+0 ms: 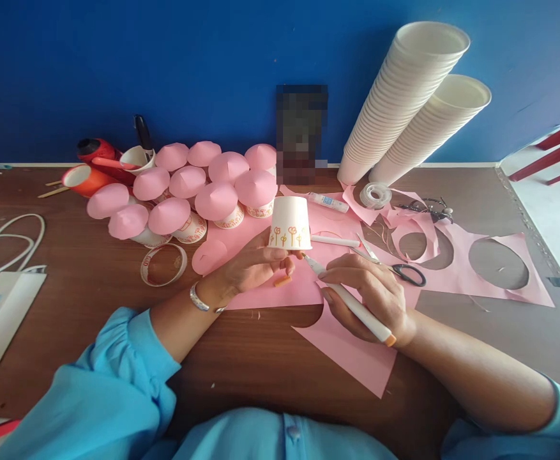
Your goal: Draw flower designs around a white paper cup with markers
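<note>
My left hand [255, 262] holds a white paper cup [289, 220] upside down by its rim. Orange and yellow flowers are drawn along the cup's lower band. In my right hand [370, 287] is a white marker [359, 311] with an orange end, its tip close to the cup near my left fingertips. A small orange marker cap [283, 281] shows just below the left fingers. Pink paper [270, 294] lies under both hands. To the left stand several upturned cups topped with pink paper cones [216, 201].
Two tall stacks of cups [404, 96] lean by the blue wall. Scissors [407, 273], a tape roll [375, 195], a glue tube [328, 202] and pink paper with cut-out holes [543, 287] lie right. Left are a cut cup ring [152, 281] and a power strip [6, 326].
</note>
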The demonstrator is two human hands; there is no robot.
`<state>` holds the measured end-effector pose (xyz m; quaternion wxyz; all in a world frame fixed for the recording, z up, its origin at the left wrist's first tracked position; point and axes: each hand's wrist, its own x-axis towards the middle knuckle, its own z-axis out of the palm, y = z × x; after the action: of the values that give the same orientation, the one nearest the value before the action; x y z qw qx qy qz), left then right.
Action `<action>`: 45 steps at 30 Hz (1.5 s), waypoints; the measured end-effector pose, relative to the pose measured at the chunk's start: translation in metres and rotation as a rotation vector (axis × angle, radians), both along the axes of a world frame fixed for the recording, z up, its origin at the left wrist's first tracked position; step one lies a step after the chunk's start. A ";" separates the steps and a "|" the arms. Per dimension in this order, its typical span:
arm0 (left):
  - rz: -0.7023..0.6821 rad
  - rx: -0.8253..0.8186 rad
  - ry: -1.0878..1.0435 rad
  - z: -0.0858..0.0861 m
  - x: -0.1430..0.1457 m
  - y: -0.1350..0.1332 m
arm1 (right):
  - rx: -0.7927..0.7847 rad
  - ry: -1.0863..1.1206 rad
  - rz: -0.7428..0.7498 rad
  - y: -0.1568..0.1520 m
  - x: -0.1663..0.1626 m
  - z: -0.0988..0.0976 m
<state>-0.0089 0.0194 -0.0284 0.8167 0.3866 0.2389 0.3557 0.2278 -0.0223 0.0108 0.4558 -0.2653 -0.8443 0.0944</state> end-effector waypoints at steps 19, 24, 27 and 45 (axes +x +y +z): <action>0.071 0.008 -0.004 0.004 0.000 0.003 | -0.207 0.226 -0.005 0.011 0.009 -0.026; 0.131 0.010 -0.116 0.007 0.005 0.004 | -0.189 0.249 -0.148 0.026 0.011 -0.026; 0.124 0.030 -0.112 0.012 0.006 0.004 | -0.112 0.180 -0.174 0.029 0.010 -0.008; 0.221 0.056 -0.221 0.064 -0.015 -0.032 | -0.529 0.920 -0.111 -0.014 -0.049 0.035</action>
<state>-0.0238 -0.0129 0.0354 0.7828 0.3391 0.1787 0.4902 0.1788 -0.0366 0.0453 0.7008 -0.3467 -0.4892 0.3864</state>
